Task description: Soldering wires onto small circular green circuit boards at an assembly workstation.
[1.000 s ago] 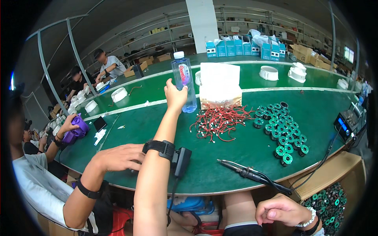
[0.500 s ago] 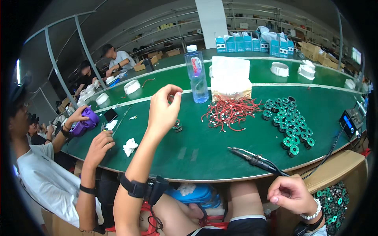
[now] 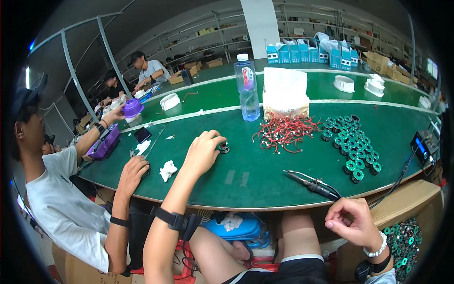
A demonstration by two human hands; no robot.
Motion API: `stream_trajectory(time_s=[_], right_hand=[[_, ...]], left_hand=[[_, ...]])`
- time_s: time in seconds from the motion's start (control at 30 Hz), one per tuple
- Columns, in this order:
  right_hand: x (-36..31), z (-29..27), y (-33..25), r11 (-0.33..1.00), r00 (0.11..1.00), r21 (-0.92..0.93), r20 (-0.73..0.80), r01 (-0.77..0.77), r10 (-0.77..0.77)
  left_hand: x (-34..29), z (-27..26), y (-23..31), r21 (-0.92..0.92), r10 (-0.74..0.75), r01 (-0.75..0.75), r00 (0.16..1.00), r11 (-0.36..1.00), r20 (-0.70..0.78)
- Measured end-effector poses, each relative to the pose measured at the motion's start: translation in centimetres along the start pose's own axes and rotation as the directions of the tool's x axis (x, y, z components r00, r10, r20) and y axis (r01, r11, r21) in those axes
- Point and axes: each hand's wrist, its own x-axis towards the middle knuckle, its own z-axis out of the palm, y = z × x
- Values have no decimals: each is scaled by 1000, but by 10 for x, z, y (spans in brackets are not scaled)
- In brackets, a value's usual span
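My left hand (image 3: 202,152) is lowered to the green table, fingers bent, with the tips at a small round part (image 3: 224,147) that is dark with a green top. The thumb is mostly hidden behind the hand. My right hand (image 3: 352,221) hangs curled at the table's front edge, thumb near the forefinger; what it holds, if anything, does not show. Just beyond it lies a soldering iron (image 3: 318,186), tip pointing left. Red wires (image 3: 286,132) with white ends are heaped mid-table. Several green-topped round parts (image 3: 352,146) stand grouped at the right.
A water bottle (image 3: 248,90) and a white paper pack (image 3: 285,92) stand behind the wires. Crumpled tissue (image 3: 168,171) lies left of my forearm. A co-worker (image 3: 66,189) sits at the left, handling a purple piece (image 3: 133,108). A soldering station (image 3: 420,146) stands at the right.
My left hand has come down from above the table to the small round part. My right hand stays curled. The co-worker's far hand has reached away with a purple piece. The view has shifted slightly.
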Motion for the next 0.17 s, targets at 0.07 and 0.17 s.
stream_trajectory(time_s=[0.07, 0.17], right_hand=[[0, 0, 0, 1000, 1000, -18, 5, 17, -17], [0, -1, 1, 999, 1000, -27, 1, 19, -19]], left_hand=[[6, 1, -4, 22, -38, 36, 995, 999, 92], [16, -3, -7, -9, -267, 282, 918, 959, 295]])
